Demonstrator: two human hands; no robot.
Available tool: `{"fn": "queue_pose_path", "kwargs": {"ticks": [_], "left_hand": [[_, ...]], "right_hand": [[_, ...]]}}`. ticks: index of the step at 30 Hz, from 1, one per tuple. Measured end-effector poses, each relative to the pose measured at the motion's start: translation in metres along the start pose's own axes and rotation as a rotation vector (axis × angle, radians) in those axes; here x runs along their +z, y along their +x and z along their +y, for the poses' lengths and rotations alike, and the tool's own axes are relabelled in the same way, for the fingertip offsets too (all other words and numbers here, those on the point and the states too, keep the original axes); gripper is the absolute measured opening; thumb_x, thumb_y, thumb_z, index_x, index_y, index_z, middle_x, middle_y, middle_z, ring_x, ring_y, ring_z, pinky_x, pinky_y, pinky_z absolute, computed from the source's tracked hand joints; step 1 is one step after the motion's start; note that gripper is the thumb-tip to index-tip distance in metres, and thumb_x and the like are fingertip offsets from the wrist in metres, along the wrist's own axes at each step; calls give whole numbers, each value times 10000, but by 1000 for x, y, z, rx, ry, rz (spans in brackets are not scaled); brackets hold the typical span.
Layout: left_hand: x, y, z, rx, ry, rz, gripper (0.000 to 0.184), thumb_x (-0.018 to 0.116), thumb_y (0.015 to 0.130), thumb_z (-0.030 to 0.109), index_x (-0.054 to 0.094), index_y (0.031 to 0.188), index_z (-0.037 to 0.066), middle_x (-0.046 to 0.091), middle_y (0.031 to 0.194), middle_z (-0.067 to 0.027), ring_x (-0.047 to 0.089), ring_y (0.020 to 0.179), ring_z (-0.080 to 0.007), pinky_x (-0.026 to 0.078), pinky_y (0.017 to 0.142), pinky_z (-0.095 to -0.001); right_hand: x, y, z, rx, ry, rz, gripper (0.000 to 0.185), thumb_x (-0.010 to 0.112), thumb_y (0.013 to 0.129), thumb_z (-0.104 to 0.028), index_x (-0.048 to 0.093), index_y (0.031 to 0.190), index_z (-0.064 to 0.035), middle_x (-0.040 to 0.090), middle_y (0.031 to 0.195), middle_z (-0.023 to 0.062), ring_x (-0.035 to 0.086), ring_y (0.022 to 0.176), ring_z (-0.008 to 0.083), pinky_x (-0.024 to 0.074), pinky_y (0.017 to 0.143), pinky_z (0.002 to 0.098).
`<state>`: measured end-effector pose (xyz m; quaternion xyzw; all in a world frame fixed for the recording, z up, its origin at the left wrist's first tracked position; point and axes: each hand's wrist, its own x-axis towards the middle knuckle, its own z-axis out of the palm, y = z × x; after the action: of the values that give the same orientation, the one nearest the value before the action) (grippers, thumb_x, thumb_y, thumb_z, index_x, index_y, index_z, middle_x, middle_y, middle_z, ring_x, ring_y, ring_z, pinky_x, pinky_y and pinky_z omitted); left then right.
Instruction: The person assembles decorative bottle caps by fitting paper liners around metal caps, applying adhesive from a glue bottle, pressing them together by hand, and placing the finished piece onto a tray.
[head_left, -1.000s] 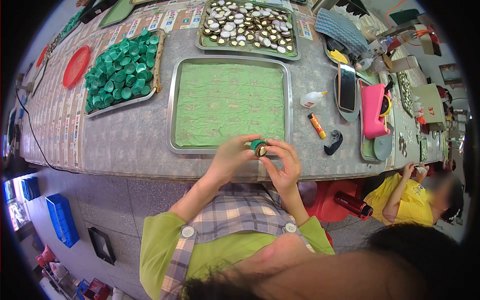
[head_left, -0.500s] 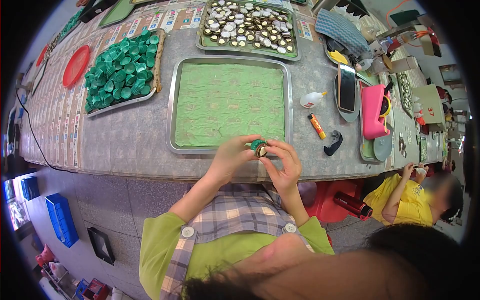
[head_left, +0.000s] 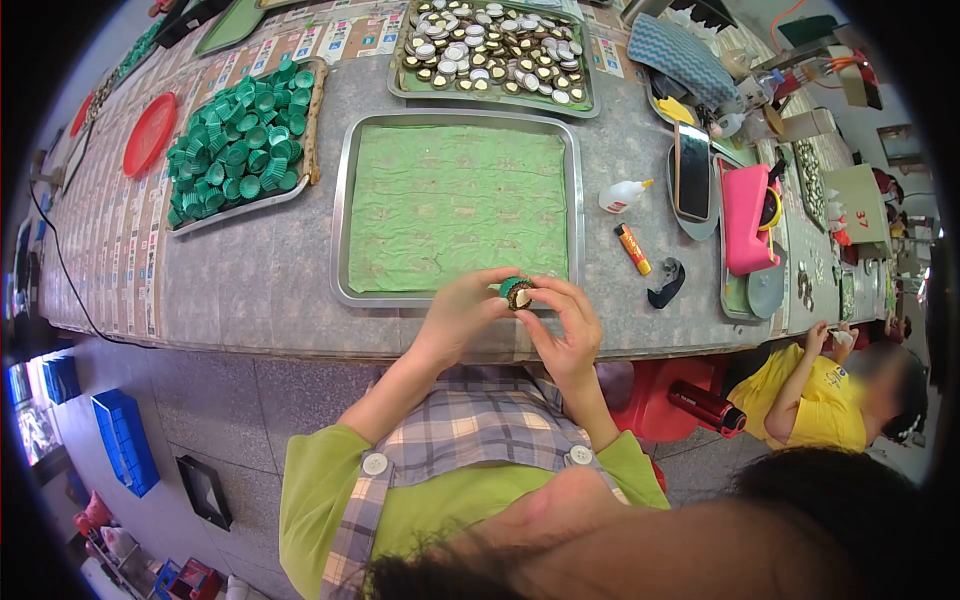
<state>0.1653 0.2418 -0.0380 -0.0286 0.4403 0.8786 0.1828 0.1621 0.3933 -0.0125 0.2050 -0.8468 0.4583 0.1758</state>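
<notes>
Both hands meet just above the near edge of the table (head_left: 260,285), in front of the body. The left hand (head_left: 462,312) curls around a green pleated cup (head_left: 511,286) from one side; the right hand (head_left: 570,325) pinches a small brown disc (head_left: 517,300) with a pale piece on it, fingertips set closely about its edge. Cup and disc touch between the two hands—how far one sits inside the other is too small to tell.

The pair is held at the near rim of a metal tray (head_left: 455,118), whose green lining (head_left: 455,205) is wrinkled. Beyond it stands another tray (head_left: 480,99), spread with dark and whitish discs (head_left: 490,50). To the left, a heap of green pleated cups (head_left: 240,135) fills a tray near a red oval dish (head_left: 150,135).

On the right lie a white squeeze bottle (head_left: 622,197) with a yellow tip, an orange-and-yellow tube (head_left: 633,250) and a curved black strip (head_left: 667,285). A dark-screened phone (head_left: 693,170) rests farther right, beside a pink tape dispenser (head_left: 742,220). Well apart—along the same side—a person in a yellow shirt (head_left: 815,400) holds something whitish.
</notes>
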Motion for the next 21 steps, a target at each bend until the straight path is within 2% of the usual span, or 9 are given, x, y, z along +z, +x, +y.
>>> {"fn": "queue_pose_path", "kwargs": {"ticks": [7, 9, 18, 19, 21], "left_hand": [[2, 0, 2, 8, -6, -7, 376, 596, 768, 105, 488, 1116, 12, 558, 1036, -90, 554, 904, -151, 456, 803, -317], [6, 0, 5, 5, 13, 49, 347, 489, 756, -35, 475, 1103, -46, 558, 986, -105, 545, 877, -147, 477, 762, -273], [2, 1, 1, 54, 104, 28, 321, 482, 750, -56, 504, 1069, -25, 554, 996, -89, 536, 895, -146, 461, 778, -267], [1, 1, 0, 54, 103, 28, 321, 482, 750, -56, 504, 1069, -25, 554, 996, -89, 536, 895, -146, 461, 778, -267], [-1, 2, -2, 105, 103, -13, 323, 583, 774, 74, 513, 1082, 10, 549, 1061, -95, 552, 902, -145, 456, 797, -308]], "right_hand": [[0, -1, 1, 0, 0, 9, 252, 691, 623, -37, 581, 849, -38, 590, 912, 102, 580, 776, 241, 470, 638, 294], [0, -1, 0, -2, -22, 7, 252, 692, 620, -36, 581, 846, -40, 590, 908, 101, 581, 770, 241, 468, 635, 295], [0, -1, 0, -6, -41, 12, 252, 694, 617, -42, 582, 843, -45, 592, 907, 94, 579, 774, 236, 463, 643, 297], [0, -1, 0, -6, -41, 12, 252, 694, 617, -42, 582, 843, -45, 592, 907, 94, 579, 774, 236, 463, 643, 297], [0, -1, 1, -18, -51, 14, 253, 695, 615, -44, 583, 842, -47, 591, 905, 90, 577, 764, 232, 461, 636, 295]]}}
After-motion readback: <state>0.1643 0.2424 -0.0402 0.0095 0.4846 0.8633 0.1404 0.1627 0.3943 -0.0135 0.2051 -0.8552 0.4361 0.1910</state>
